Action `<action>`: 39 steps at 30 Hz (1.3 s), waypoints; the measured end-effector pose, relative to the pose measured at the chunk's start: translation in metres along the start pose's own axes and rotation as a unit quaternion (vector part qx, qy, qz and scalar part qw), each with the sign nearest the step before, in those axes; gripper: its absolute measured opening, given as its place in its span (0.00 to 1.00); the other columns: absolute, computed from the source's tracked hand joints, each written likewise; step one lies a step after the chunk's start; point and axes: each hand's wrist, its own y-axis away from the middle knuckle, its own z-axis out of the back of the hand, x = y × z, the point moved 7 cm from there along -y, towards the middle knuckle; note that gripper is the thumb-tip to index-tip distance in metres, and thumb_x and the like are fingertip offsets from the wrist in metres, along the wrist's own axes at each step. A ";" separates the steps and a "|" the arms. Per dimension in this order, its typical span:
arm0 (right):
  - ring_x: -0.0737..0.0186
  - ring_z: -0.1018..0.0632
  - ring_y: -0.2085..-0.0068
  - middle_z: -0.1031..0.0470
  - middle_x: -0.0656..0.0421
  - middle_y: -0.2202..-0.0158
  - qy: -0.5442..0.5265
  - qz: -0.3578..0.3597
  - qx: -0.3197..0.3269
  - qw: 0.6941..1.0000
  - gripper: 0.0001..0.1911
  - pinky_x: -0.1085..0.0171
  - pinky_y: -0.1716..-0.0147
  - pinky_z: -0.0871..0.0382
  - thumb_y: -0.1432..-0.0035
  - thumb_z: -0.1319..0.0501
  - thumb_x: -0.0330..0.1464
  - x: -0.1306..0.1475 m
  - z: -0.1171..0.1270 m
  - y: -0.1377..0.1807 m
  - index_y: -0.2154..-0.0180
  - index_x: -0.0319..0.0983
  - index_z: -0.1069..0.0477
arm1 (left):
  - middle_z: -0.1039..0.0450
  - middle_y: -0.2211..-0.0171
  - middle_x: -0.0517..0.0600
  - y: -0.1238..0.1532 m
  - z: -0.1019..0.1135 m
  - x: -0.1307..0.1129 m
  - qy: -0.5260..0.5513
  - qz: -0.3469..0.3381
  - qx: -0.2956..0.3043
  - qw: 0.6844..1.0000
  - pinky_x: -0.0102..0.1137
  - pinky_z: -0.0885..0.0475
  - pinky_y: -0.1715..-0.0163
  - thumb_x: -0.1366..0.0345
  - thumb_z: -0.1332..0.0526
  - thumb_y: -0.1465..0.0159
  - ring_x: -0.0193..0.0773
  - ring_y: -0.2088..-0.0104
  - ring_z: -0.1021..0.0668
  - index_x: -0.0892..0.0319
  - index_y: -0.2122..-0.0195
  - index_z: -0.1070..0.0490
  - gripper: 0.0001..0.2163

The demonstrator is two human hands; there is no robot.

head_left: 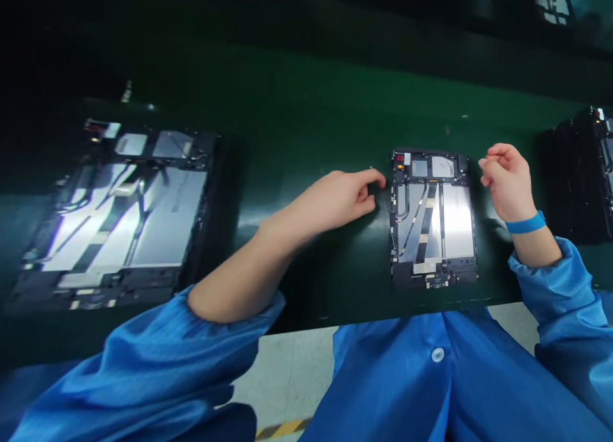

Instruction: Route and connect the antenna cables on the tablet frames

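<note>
An opened tablet [433, 218] lies face down on the green conveyor belt [311, 129], its silver inner plates and flat cables showing. My left hand [342, 199] rests on the belt just left of it, fingers curled, thumb and forefinger pinched at the tablet's upper left edge. My right hand [507, 180] hovers just right of the tablet's top corner, fingers bent in a pinch on something too small to make out. A blue band [525, 223] is on that wrist.
A second opened tablet [119, 212] lies at the left of the belt, blurred. A third dark device [582, 174] sits at the right edge. The belt's near edge runs over my blue coat [431, 378] and a pale floor [287, 372].
</note>
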 end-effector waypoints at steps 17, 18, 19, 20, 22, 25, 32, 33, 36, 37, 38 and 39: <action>0.70 0.25 0.73 0.25 0.66 0.75 0.255 0.173 0.472 0.826 0.08 0.69 0.65 0.35 0.44 0.35 0.20 0.036 -0.116 0.076 0.70 0.39 0.27 | 0.24 0.54 0.51 0.090 0.005 -0.038 0.054 -0.153 -0.375 0.913 0.36 0.25 0.60 0.65 0.32 0.33 0.39 0.62 0.23 0.49 0.43 0.28 0.18; 0.70 0.26 0.73 0.25 0.66 0.75 0.259 0.176 0.480 0.819 0.09 0.69 0.66 0.35 0.45 0.35 0.19 0.036 -0.114 0.075 0.70 0.39 0.27 | 0.26 0.52 0.51 0.089 0.001 -0.031 0.104 -0.112 -0.373 0.915 0.34 0.25 0.63 0.65 0.31 0.35 0.37 0.65 0.23 0.48 0.38 0.32 0.24; 0.70 0.26 0.73 0.25 0.67 0.75 0.263 0.178 0.489 0.812 0.10 0.69 0.67 0.35 0.46 0.36 0.18 0.036 -0.113 0.074 0.69 0.39 0.27 | 0.27 0.50 0.51 0.088 -0.006 -0.026 0.163 -0.072 -0.353 0.919 0.32 0.25 0.66 0.66 0.30 0.36 0.34 0.68 0.24 0.47 0.35 0.37 0.29; 0.70 0.26 0.74 0.26 0.67 0.75 0.266 0.183 0.497 0.806 0.10 0.69 0.67 0.35 0.46 0.36 0.18 0.036 -0.113 0.074 0.69 0.39 0.27 | 0.29 0.50 0.50 0.085 -0.015 -0.021 0.227 -0.035 -0.312 0.922 0.30 0.25 0.70 0.66 0.30 0.36 0.30 0.71 0.26 0.46 0.34 0.39 0.31; 0.69 0.26 0.72 0.25 0.66 0.74 0.272 0.208 0.497 0.797 0.09 0.68 0.67 0.35 0.45 0.36 0.19 0.036 -0.114 0.072 0.67 0.39 0.26 | 0.31 0.52 0.48 0.079 -0.041 -0.019 0.352 0.027 -0.190 0.916 0.27 0.27 0.74 0.68 0.31 0.36 0.26 0.75 0.28 0.47 0.35 0.39 0.30; 0.63 0.24 0.66 0.22 0.61 0.68 0.288 0.265 0.472 0.790 0.06 0.64 0.62 0.33 0.38 0.37 0.23 0.036 -0.120 0.069 0.65 0.40 0.26 | 0.33 0.54 0.47 0.077 -0.067 -0.022 0.461 0.093 -0.067 0.880 0.25 0.27 0.75 0.69 0.31 0.38 0.24 0.76 0.27 0.50 0.40 0.36 0.26; 0.57 0.23 0.60 0.21 0.56 0.63 0.296 0.286 0.453 0.791 0.08 0.60 0.59 0.31 0.33 0.41 0.25 0.025 -0.129 0.062 0.62 0.41 0.26 | 0.32 0.57 0.45 0.078 -0.071 -0.022 0.509 0.160 -0.074 0.842 0.24 0.31 0.77 0.75 0.31 0.45 0.23 0.78 0.29 0.51 0.45 0.34 0.28; 0.57 0.23 0.60 0.21 0.56 0.63 0.287 0.288 0.454 0.793 0.08 0.60 0.59 0.31 0.33 0.41 0.25 0.025 -0.128 0.061 0.62 0.41 0.26 | 0.32 0.58 0.44 0.078 -0.071 -0.022 0.510 0.167 -0.073 0.840 0.24 0.32 0.77 0.75 0.31 0.46 0.23 0.78 0.29 0.51 0.45 0.34 0.28; 0.58 0.23 0.61 0.21 0.56 0.63 0.261 0.294 0.453 0.800 0.09 0.61 0.59 0.31 0.33 0.42 0.24 0.025 -0.126 0.059 0.63 0.41 0.26 | 0.32 0.60 0.42 0.076 -0.070 -0.021 0.507 0.190 -0.077 0.837 0.23 0.33 0.77 0.76 0.32 0.49 0.23 0.78 0.29 0.52 0.47 0.34 0.28; 0.59 0.24 0.61 0.21 0.56 0.63 0.254 0.294 0.452 0.803 0.08 0.61 0.59 0.32 0.33 0.42 0.24 0.025 -0.126 0.058 0.63 0.40 0.26 | 0.32 0.61 0.42 0.075 -0.069 -0.021 0.506 0.196 -0.083 0.836 0.23 0.33 0.77 0.76 0.33 0.49 0.23 0.77 0.29 0.52 0.49 0.34 0.27; 0.59 0.24 0.62 0.21 0.56 0.63 0.250 0.293 0.451 0.806 0.08 0.61 0.60 0.32 0.33 0.42 0.24 0.024 -0.126 0.057 0.63 0.40 0.26 | 0.33 0.62 0.41 0.074 -0.068 -0.021 0.505 0.201 -0.090 0.835 0.23 0.33 0.77 0.76 0.33 0.50 0.24 0.77 0.29 0.53 0.50 0.34 0.26; 0.60 0.24 0.62 0.21 0.56 0.63 0.247 0.290 0.449 0.808 0.08 0.62 0.60 0.32 0.34 0.41 0.24 0.024 -0.126 0.056 0.63 0.40 0.26 | 0.32 0.63 0.41 0.072 -0.066 -0.020 0.504 0.206 -0.096 0.833 0.23 0.32 0.76 0.76 0.33 0.50 0.25 0.76 0.29 0.53 0.51 0.33 0.25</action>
